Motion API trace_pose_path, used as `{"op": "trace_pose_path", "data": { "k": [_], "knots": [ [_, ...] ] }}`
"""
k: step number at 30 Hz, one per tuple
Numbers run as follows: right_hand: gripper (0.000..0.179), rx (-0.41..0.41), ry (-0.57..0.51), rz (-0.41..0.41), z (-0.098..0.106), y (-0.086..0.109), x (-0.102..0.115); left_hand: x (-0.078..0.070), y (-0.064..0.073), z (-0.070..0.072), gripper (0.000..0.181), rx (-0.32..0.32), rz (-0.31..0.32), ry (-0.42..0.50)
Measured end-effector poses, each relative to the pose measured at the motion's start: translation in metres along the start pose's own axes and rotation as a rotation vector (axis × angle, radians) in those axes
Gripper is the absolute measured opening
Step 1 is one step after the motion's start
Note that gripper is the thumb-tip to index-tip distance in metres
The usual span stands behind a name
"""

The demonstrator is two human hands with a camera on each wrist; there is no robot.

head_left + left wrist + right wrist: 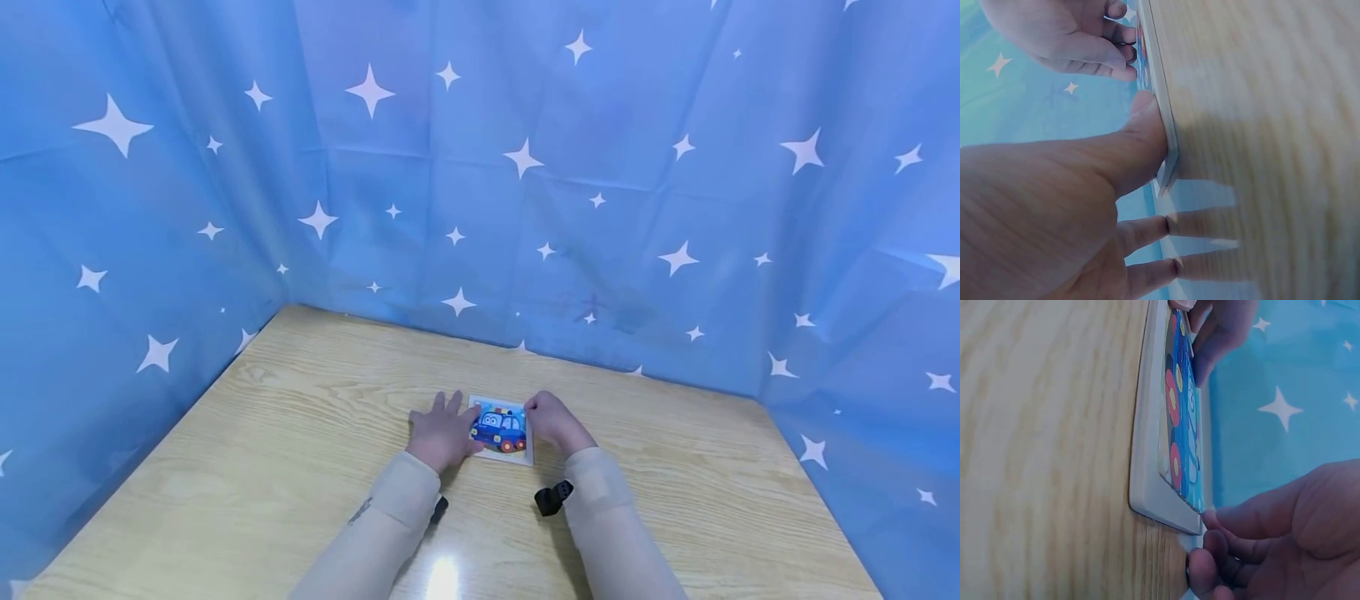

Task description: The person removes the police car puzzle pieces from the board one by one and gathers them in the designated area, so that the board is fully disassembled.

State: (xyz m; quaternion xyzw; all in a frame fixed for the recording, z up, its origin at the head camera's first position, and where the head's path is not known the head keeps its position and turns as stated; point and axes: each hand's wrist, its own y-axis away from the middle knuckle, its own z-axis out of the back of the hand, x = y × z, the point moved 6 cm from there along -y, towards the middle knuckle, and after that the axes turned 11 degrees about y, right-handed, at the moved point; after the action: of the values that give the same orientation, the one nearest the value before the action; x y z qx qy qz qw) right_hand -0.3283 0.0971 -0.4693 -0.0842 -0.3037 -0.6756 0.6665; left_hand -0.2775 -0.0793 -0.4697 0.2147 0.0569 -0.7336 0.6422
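Note:
A small jigsaw puzzle (pixel 501 427), a blue cartoon car in a white tray-like frame, lies flat on the wooden table between both hands. My left hand (pixel 441 432) holds it steady at its left end. In the left wrist view the left thumb (pixel 1147 119) presses on the frame, while the other fingers spread straight on the table. My right hand (pixel 555 421) is at the upper right corner, fingers curled. Seen from the right wrist, its thumb (pixel 1241 515) and forefinger tips meet at the frame's corner beside the picture's edge.
The wooden table (pixel 300 467) reaches back to a blue curtain (pixel 480 200) with white stars, which also hangs along the left and right. Dark wrist-worn devices (pixel 553 498) show by the sleeves. A bright light reflection lies on the near tabletop.

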Motion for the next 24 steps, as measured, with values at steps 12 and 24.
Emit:
{"op": "trace_pose_path", "data": {
  "k": [12,24],
  "knots": [
    [0.022,-0.022,0.000,0.035,0.0005,-0.0004,-0.0016,-0.0012,0.0015,0.0032,0.063,0.010,-0.012,0.039],
    [0.025,-0.041,-0.044,0.012,0.0007,-0.0010,-0.0054,-0.0014,-0.0012,0.0032,0.063,0.005,-0.037,0.016]
  ]
}}
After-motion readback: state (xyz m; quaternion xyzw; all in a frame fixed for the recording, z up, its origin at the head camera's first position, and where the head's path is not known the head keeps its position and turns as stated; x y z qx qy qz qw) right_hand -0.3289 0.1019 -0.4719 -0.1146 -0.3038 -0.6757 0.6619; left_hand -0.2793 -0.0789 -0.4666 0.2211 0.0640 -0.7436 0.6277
